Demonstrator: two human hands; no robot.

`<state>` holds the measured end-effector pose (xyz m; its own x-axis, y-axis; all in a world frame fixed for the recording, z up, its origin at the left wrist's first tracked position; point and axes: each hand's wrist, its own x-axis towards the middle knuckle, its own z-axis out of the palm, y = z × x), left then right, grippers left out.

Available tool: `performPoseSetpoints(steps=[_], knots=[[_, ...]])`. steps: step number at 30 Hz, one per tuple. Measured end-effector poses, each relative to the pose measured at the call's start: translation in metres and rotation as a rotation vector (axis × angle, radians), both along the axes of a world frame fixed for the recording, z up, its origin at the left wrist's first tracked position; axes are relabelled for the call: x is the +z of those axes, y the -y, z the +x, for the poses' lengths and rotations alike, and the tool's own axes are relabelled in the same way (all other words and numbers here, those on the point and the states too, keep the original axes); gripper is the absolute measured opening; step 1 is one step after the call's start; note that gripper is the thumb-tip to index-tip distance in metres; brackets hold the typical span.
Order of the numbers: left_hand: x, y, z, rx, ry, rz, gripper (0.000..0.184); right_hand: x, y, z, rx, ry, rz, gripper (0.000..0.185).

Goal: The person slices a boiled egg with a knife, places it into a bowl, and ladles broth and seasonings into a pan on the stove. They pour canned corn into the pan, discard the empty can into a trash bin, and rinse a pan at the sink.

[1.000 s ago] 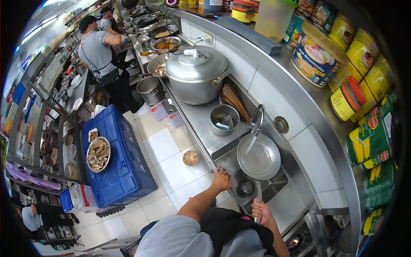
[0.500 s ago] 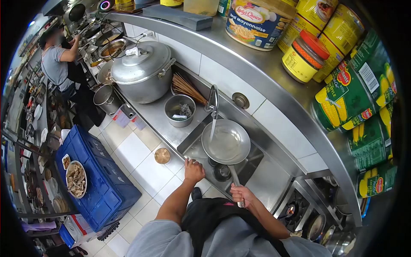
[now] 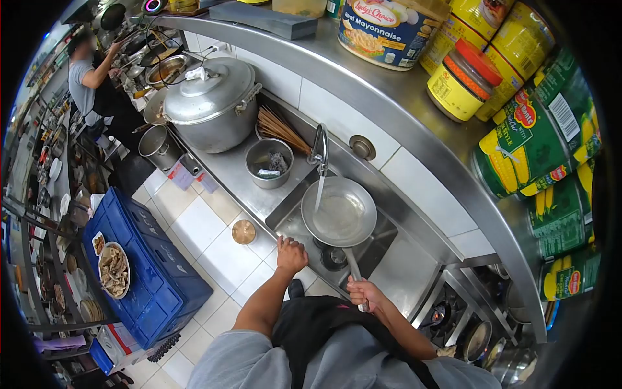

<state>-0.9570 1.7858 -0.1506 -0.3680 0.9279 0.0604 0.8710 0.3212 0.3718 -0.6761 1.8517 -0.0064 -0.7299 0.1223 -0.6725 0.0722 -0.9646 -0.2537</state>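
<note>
My right hand (image 3: 366, 293) is wrapped around the handle of a metal frying pan (image 3: 339, 211). The pan is held over the steel sink (image 3: 381, 249), its bowl below the faucet (image 3: 320, 150). A stream of water runs from the spout into the pan, and some water lies in it. My left hand (image 3: 291, 255) rests on the sink's front edge, fingers slightly bent and apart, holding nothing. Left of the faucet a steel pot (image 3: 269, 178) contains a scouring pad (image 3: 278, 162) and a sponge-like piece (image 3: 268, 174).
A large lidded aluminium pot (image 3: 210, 104) and a bundle of wooden sticks (image 3: 283, 129) stand on the counter. The overhead shelf (image 3: 447, 155) carries cans and a mayonnaise tub (image 3: 385, 35). Gas burners (image 3: 444, 314) lie right. Behind a blue bin (image 3: 146, 272), a co-worker (image 3: 97, 81) works.
The view has shifted slightly. My hands keep their places on the pan handle and sink edge while water still runs. The co-worker's arm and body have moved a little.
</note>
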Motion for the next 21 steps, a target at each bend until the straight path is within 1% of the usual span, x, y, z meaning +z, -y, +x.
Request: performPoseSetpoints(steps=[7, 21], knots=[[-0.0016, 0.0000, 0.0002, 0.002, -0.029, 0.020, 0.026, -0.0024, 0.0026, 0.0027, -0.001, 0.011, 0.016, 0.015], [0.0039, 0.0003, 0.0001, 0.005, 0.001, 0.019, 0.024, -0.0063, 0.0064, 0.0044, -0.003, 0.004, -0.010, 0.014]])
